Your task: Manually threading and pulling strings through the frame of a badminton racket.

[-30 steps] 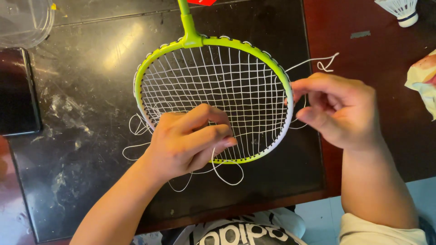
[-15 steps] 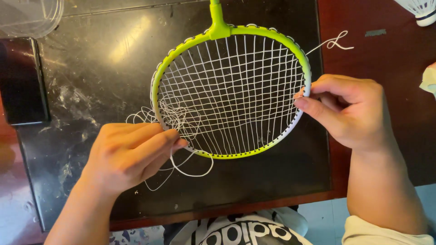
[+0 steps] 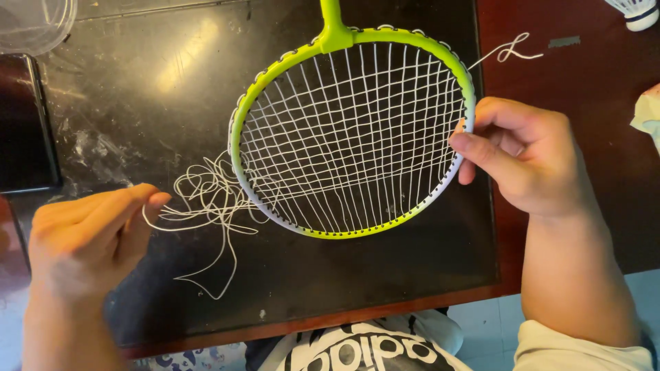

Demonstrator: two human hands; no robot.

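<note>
A clear plastic container (image 3: 31,24) sat at the top-left corner; I couldn't tell its contents. My right hand (image 3: 526,154) pinched the yellow-green racket frame (image 3: 357,134) on the glossy black tabletop (image 3: 137,82). My left hand (image 3: 93,237) gripped the loose, tangled white string (image 3: 206,199) beside it.

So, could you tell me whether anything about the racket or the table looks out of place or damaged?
Yes: the racket is only partly strung, its lower cross strings slack and uneven. A loose tangle of white string lies beside the frame; the left hand pinches one strand. The right hand grips the rim.
</note>
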